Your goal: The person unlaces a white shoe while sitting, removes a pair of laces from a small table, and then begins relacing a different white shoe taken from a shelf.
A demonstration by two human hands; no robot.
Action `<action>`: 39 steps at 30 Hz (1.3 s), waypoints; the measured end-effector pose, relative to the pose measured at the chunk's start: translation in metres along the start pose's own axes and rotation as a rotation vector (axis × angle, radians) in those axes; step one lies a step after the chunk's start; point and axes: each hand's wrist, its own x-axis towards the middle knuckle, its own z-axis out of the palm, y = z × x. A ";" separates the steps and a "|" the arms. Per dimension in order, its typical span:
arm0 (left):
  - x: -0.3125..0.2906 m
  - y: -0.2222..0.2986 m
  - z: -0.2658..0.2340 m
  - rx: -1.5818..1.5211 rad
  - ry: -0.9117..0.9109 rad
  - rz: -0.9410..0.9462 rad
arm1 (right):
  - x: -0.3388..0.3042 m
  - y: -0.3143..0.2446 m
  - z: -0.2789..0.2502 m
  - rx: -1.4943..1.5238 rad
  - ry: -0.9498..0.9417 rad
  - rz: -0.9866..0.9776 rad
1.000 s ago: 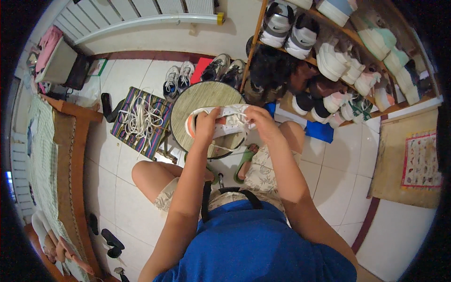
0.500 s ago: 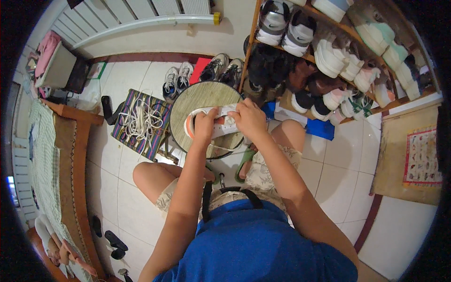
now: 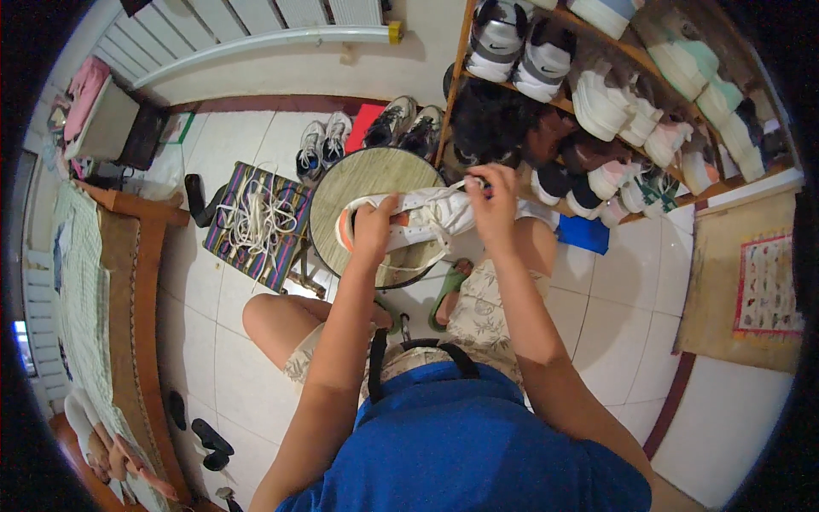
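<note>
A white sneaker with orange patches [image 3: 417,229] lies across a round stool with a wood-grain top [image 3: 363,171], its toe toward the right. My left hand [image 3: 373,226] grips it by the ankle opening, the thumb on top and the fingers partly hidden. Beyond the toe end, my right hand [image 3: 495,203] is raised with fingertips pinched on a white shoelace [image 3: 454,187] that runs back to the shoe. More lace lies loose over the sneaker's front and hangs by the stool's near edge.
Left of the stool, a striped folding seat [image 3: 230,241] bears a tangle of white laces [image 3: 258,213]. Pairs of sneakers [image 3: 322,147] stand behind the stool. A wooden shoe rack [image 3: 465,43] full of shoes rises at the right. A wooden bed frame [image 3: 145,282] runs along the left.
My right hand has left the sneaker's front and moved right, drawing lace with it. The toe and loose lace now show. My left hand keeps its grip in nearly the same place.
</note>
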 end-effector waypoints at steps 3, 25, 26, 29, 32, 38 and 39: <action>0.000 -0.005 -0.002 -0.047 0.015 0.025 | 0.003 -0.013 0.012 -0.244 -0.170 -0.336; -0.009 0.005 0.003 -0.053 -0.022 0.014 | -0.010 0.011 0.020 -0.176 -0.202 -0.190; -0.006 0.002 0.001 -0.051 -0.020 0.017 | -0.011 0.008 0.023 -0.182 -0.315 -0.231; -0.001 -0.006 -0.002 -0.080 -0.033 0.050 | -0.011 0.008 0.031 -0.205 -0.330 -0.195; -0.006 -0.001 0.001 -0.108 -0.034 0.068 | 0.000 0.012 0.025 -0.144 -0.226 -0.274; -0.013 0.004 0.003 -0.050 0.017 0.059 | 0.023 0.043 -0.020 0.080 0.410 0.280; -0.011 0.002 0.001 -0.026 0.041 0.076 | 0.020 0.044 -0.022 0.090 0.436 0.311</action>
